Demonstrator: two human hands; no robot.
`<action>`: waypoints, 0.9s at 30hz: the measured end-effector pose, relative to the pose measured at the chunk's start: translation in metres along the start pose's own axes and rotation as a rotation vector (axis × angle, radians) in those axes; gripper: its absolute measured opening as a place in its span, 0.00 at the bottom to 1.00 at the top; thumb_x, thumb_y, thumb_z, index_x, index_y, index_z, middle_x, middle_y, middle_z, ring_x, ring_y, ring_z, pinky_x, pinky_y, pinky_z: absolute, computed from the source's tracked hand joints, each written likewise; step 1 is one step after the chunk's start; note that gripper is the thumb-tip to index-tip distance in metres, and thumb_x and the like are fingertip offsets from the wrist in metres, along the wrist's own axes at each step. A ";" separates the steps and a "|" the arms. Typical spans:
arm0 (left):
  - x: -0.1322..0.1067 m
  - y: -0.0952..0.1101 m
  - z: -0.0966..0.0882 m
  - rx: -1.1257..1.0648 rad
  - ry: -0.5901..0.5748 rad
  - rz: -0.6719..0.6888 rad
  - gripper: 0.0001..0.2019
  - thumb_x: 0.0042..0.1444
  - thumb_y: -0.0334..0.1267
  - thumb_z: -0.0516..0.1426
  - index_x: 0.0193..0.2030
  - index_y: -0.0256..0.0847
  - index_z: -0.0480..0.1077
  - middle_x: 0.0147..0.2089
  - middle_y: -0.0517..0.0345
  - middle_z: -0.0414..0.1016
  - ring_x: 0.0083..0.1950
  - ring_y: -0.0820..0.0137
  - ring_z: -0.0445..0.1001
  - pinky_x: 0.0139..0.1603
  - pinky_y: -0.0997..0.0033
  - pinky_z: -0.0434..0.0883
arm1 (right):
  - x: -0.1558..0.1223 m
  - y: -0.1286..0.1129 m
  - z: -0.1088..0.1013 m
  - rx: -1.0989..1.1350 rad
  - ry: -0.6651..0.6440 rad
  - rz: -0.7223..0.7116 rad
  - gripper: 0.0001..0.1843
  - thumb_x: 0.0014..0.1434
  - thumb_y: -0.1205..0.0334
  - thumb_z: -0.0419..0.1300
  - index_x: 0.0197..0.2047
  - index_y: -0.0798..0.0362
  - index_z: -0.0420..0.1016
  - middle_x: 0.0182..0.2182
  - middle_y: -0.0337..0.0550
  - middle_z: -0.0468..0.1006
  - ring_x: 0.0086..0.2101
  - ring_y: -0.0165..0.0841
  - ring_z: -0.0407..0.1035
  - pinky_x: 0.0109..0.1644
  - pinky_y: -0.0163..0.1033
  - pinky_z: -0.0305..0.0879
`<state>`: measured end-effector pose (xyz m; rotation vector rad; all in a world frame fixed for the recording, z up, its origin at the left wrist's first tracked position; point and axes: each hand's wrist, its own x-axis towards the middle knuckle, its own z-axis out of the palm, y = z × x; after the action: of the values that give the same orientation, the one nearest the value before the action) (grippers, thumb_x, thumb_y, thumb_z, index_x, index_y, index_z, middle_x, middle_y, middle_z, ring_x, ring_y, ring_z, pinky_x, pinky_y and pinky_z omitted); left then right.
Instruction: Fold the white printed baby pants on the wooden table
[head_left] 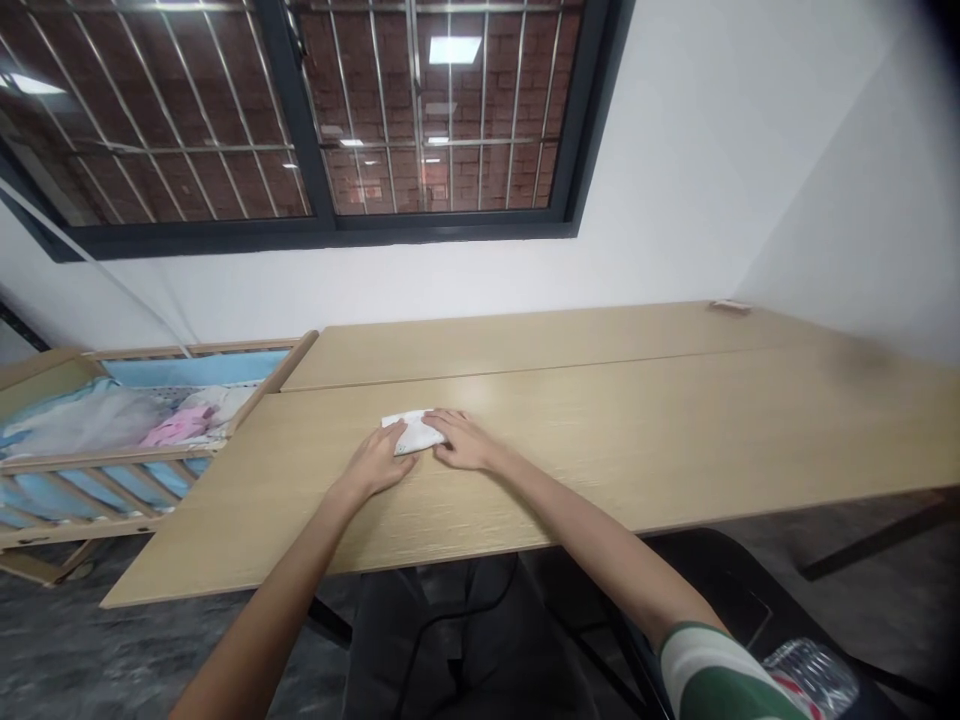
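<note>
A small folded white cloth [411, 432] with a faint print lies on the light wood tabletop [600, 470], pinched between my two hands. My left hand [377, 461] grips its left end, and my right hand [463, 441] presses on its right end. Most of the cloth's ends are hidden under my fingers.
A wooden crib [112, 440] with blue padding and pink and white fabric stands against the table's left side. A small tan object [731, 306] lies at the table's far edge. A black chair [720, 580] and a plastic bottle [810, 680] are at lower right.
</note>
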<state>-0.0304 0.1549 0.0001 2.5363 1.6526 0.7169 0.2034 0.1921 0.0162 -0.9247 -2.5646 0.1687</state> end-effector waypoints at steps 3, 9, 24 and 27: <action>0.007 0.003 -0.004 -0.025 0.026 -0.029 0.22 0.60 0.37 0.55 0.61 0.35 0.68 0.60 0.41 0.74 0.62 0.54 0.71 0.65 0.55 0.67 | 0.008 0.005 0.003 0.022 0.057 0.030 0.31 0.58 0.67 0.56 0.65 0.56 0.67 0.62 0.56 0.71 0.62 0.45 0.61 0.65 0.53 0.53; 0.009 0.016 -0.026 -0.102 0.140 -0.103 0.14 0.65 0.34 0.49 0.50 0.39 0.73 0.50 0.44 0.78 0.55 0.56 0.75 0.61 0.55 0.69 | 0.029 0.006 -0.024 0.082 0.108 0.034 0.18 0.56 0.68 0.58 0.51 0.53 0.74 0.47 0.49 0.79 0.50 0.44 0.70 0.61 0.51 0.56; -0.027 0.059 -0.015 -0.188 0.057 -0.451 0.16 0.66 0.42 0.51 0.56 0.35 0.65 0.43 0.42 0.79 0.44 0.53 0.79 0.44 0.58 0.71 | 0.067 0.027 -0.016 0.566 -0.077 0.420 0.35 0.51 0.59 0.73 0.59 0.54 0.65 0.42 0.48 0.77 0.35 0.34 0.73 0.37 0.37 0.71; -0.026 0.067 -0.015 -0.070 0.054 -0.472 0.16 0.67 0.42 0.49 0.53 0.32 0.67 0.44 0.35 0.78 0.47 0.47 0.77 0.49 0.51 0.69 | 0.067 0.032 0.002 0.539 -0.056 0.417 0.32 0.56 0.59 0.71 0.60 0.55 0.65 0.45 0.51 0.78 0.38 0.36 0.75 0.40 0.39 0.73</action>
<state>0.0130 0.0998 0.0223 1.9734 2.0870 0.7774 0.1745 0.2595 0.0294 -1.2158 -2.1544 0.9584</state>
